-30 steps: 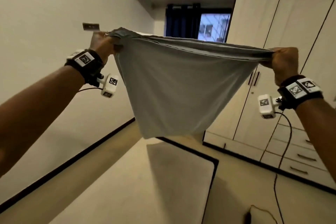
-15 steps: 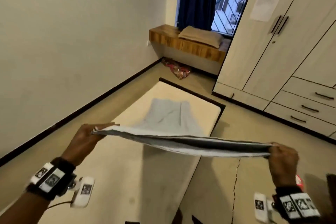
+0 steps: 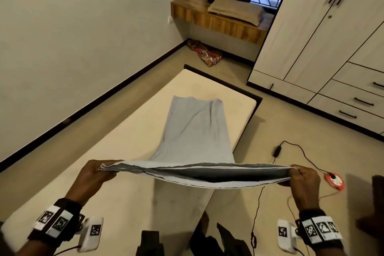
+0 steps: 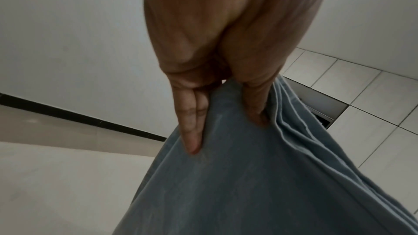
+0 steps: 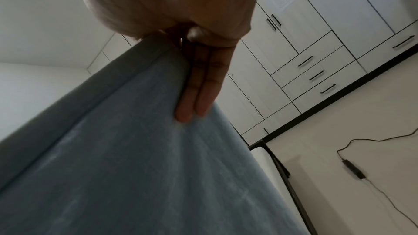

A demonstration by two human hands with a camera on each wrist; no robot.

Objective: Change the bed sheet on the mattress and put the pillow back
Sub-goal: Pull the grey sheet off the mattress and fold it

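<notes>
A folded grey bed sheet (image 3: pixel 197 129) stretches from my hands out over the bare cream mattress (image 3: pixel 128 131), its far end lying flat on it. My left hand (image 3: pixel 97 172) pinches the sheet's near left corner, thumb against fingers (image 4: pixel 192 131) on the cloth (image 4: pixel 248 176). My right hand (image 3: pixel 299 176) pinches the near right corner, fingers (image 5: pixel 199 99) pressed on the sheet (image 5: pixel 135 149). The near edge hangs taut between both hands, above the mattress. A beige pillow (image 3: pixel 236 9) lies on the wooden ledge (image 3: pixel 218 21) under the window.
A wall runs along the left, with a strip of floor (image 3: pixel 72 137) beside the mattress. A wardrobe with drawers (image 3: pixel 342 48) stands on the right. A black cable and adapter (image 3: pixel 277 150) and a red round object (image 3: pixel 334 181) lie on the floor. Crumpled patterned cloth (image 3: pixel 204 53) lies beneath the ledge.
Both hands swung the sheet down from head height to waist height. Its far end flew out and landed flat along the mattress.
</notes>
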